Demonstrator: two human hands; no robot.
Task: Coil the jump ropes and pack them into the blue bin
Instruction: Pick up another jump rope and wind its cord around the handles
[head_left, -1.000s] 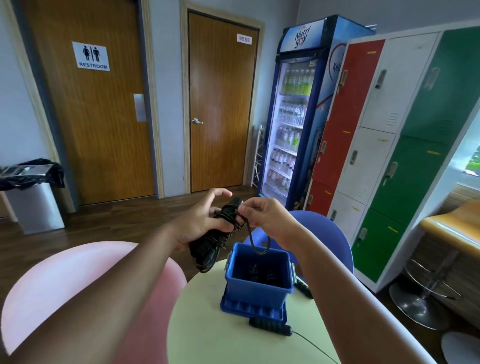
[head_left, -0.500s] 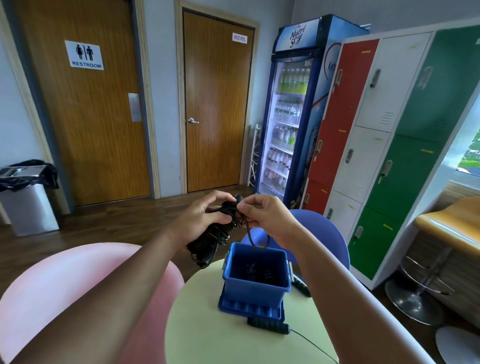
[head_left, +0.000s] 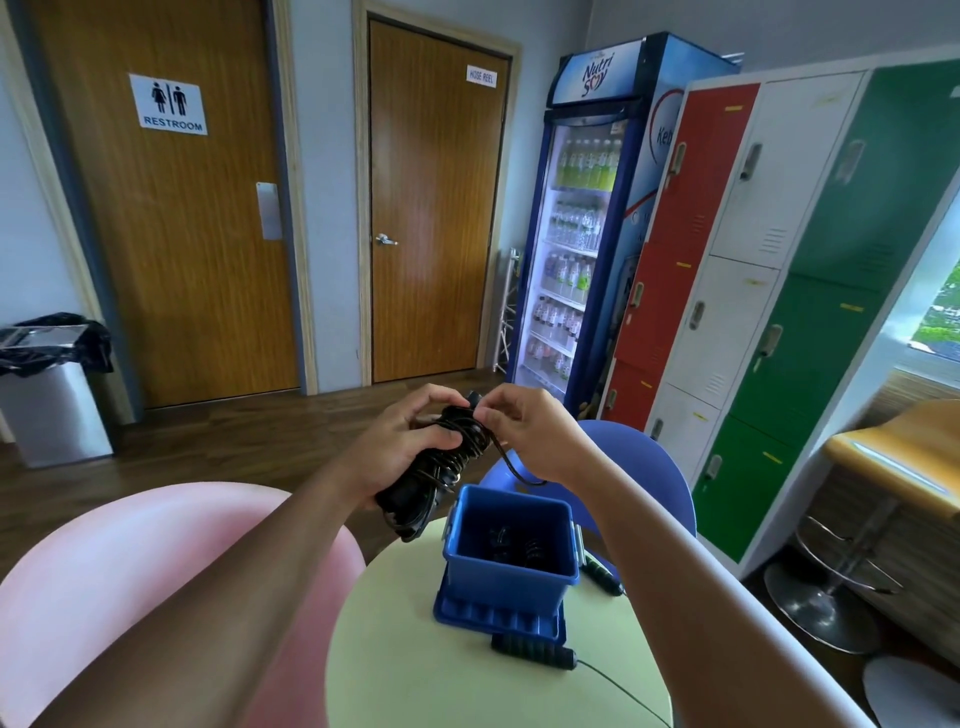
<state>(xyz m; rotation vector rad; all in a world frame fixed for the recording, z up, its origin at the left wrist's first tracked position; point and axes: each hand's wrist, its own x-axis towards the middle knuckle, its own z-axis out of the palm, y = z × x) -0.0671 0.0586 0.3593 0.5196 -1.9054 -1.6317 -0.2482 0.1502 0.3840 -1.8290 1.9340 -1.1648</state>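
A coiled black jump rope (head_left: 441, 467) is held in the air just above and left of the blue bin (head_left: 506, 569). My left hand (head_left: 402, 447) grips the bundle around its handles. My right hand (head_left: 530, 431) pinches the loose cord at the top of the bundle; a short loop of cord hangs below it toward the bin. The bin stands on its blue lid (head_left: 493, 616) on the pale green round table (head_left: 415, 670), with dark coiled rope inside. Another jump rope lies on the table: one black handle (head_left: 532, 652) in front of the lid, one (head_left: 602, 571) at the bin's right.
A pink chair (head_left: 130, 571) stands left of the table and a blue chair (head_left: 649, 467) behind it. Coloured lockers (head_left: 779, 286) and a drinks fridge (head_left: 582, 234) line the right wall. A metal trash bin (head_left: 52, 395) is at far left.
My right hand has drawn closer to the bundle's top, and the hanging cord loop has grown shorter. The bundle stays in my left hand above the bin.
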